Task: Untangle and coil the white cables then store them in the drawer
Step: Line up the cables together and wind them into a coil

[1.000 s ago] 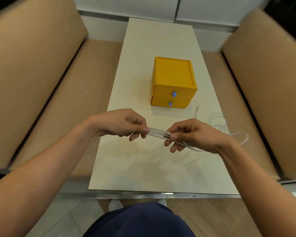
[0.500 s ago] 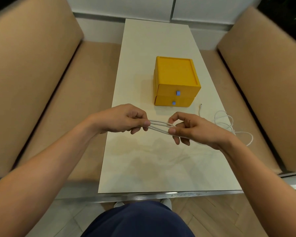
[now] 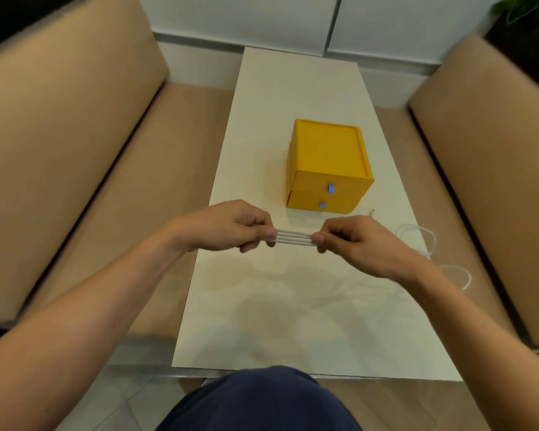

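My left hand and my right hand hold a folded bundle of white cable stretched level between them, each pinching one end with thumb and fingers. The bundle hangs above the white table, in front of the yellow drawer box. Both of the box's drawers, with small blue knobs, are closed. More loose white cable lies in loops on the table behind my right wrist, partly hidden by it, with a plug end near the box.
Tan sofa cushions flank the narrow table on the left and right. A white wall panel stands at the far end. My dark blue trouser leg is at the bottom edge.
My hands have come closer together and the cable strands between them now lie straight, level and side by side. The view has shifted slightly.
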The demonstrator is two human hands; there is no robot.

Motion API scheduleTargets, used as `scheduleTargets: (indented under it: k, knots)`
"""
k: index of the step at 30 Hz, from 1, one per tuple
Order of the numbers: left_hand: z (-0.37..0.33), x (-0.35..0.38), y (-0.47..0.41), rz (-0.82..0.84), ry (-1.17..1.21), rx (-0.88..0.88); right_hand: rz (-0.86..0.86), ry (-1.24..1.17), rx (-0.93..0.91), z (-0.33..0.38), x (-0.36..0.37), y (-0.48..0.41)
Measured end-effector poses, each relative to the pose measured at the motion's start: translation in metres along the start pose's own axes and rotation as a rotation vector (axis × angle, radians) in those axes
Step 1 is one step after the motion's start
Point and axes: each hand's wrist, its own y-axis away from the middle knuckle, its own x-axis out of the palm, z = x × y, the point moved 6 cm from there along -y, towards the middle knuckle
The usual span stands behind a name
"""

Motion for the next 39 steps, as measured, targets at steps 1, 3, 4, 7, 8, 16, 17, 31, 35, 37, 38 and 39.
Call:
scheduleTargets:
  k: [1,3,4,7,8,16,17,31,35,37,38,39]
  knots:
    - [-0.001,-0.001,-0.001,0.004,-0.031,-0.019,0.01,-0.012,-0.012,-0.001,-0.002,0.0]
    - [-0.002,-0.002,-0.004,0.026,-0.084,-0.041,0.044,-0.04,-0.027,-0.003,-0.006,-0.002]
    - [-0.004,-0.001,-0.006,0.039,-0.101,-0.042,0.054,-0.047,-0.029,-0.005,-0.008,-0.003]
    - [-0.015,0.004,-0.009,0.055,-0.005,0.011,0.022,-0.013,-0.017,-0.015,-0.011,-0.012]
    - [-0.018,0.004,-0.01,0.049,0.074,0.035,-0.003,0.006,-0.02,-0.016,-0.012,-0.015]
    - [0.005,-0.012,-0.011,-0.089,0.111,0.0,0.045,-0.254,-0.138,0.002,-0.019,-0.013]
    - [0.004,-0.012,-0.011,-0.07,0.102,-0.014,0.042,-0.267,-0.137,0.001,-0.019,-0.015]
    - [0.01,-0.019,-0.028,-0.102,-0.022,-0.082,0.002,-0.141,-0.108,-0.009,-0.017,-0.027]
    - [-0.001,-0.015,-0.025,-0.078,0.016,0.003,-0.045,-0.042,-0.056,-0.026,-0.016,-0.037]
    - [-0.008,-0.012,-0.022,-0.079,0.086,0.061,-0.066,0.006,-0.039,-0.029,-0.013,-0.043]
    - [-0.01,-0.012,-0.02,-0.103,0.115,0.078,-0.091,0.006,-0.036,-0.027,-0.013,-0.045]
    - [-0.009,-0.015,-0.02,-0.135,0.131,0.086,-0.122,-0.005,-0.04,-0.024,-0.016,-0.045]
